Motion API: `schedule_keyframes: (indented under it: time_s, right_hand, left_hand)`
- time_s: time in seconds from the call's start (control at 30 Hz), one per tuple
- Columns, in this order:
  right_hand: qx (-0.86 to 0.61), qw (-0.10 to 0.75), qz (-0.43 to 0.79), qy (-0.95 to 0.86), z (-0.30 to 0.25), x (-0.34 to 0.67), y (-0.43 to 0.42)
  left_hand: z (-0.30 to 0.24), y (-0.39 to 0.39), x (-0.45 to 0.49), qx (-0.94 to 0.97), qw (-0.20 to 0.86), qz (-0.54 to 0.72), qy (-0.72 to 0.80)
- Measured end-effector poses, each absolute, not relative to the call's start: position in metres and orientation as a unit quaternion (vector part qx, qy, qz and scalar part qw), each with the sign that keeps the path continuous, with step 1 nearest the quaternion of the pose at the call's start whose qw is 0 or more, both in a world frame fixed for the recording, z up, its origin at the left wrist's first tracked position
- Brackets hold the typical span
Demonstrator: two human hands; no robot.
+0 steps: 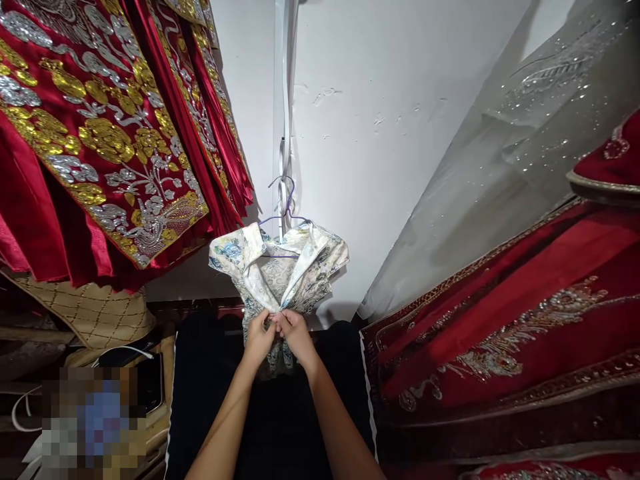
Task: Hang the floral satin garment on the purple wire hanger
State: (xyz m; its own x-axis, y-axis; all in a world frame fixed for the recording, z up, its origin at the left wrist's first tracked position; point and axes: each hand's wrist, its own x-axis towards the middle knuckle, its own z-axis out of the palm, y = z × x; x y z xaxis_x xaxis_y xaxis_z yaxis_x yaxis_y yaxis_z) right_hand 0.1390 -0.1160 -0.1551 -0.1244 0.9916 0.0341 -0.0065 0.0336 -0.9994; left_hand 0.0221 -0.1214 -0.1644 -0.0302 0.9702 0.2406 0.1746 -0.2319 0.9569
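Note:
A short-sleeved floral shirt point(313, 280) in white, blue and green hangs on a thin purple wire hanger point(289, 208). Its collar lies spread and its front edges come together in a V. At the bottom of that V, my left hand point(261, 337) pinches the left front edge of the shirt. Right beside it, my right hand point(296, 332) pinches the other edge, and the fingertips of both hands touch. Any button between the fingers is hidden. The shirt's lower part hangs below my hands, partly covered by them.
The hanger hooks onto a white chain-like strap point(285, 87) on the white wall point(380, 133). Red embroidered garments point(115, 133) hang at left, with a red beaded garment point(475, 333) and sheer glittery fabric point(530, 120) at right. A phone point(153, 383) lies on a wooden surface at lower left.

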Motion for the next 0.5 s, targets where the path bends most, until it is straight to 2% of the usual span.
schedule_keyframes:
  time_s: [0.13,0.33,0.4,0.5]
  right_hand:
    - [-0.439,0.457,0.598,-0.491,-0.103,0.154,-0.091]
    - [-0.369,0.539,0.560,-0.509,0.025,0.163,-0.032]
    - [-0.357,0.553,0.550,-0.514,0.047,0.158,-0.033]
    - [-0.344,0.552,0.534,-0.540,0.053,0.154,-0.053]
  left_hand:
    - [-0.159,-0.125,0.021,0.625,0.345,0.498,0.492]
    - [-0.157,-0.102,0.012,0.652,0.316,0.453,0.520]
    - [-0.137,-0.090,0.006,0.664,0.315,0.441,0.515]
    - [-0.081,-0.078,-0.001,0.675,0.284,0.480,0.483]
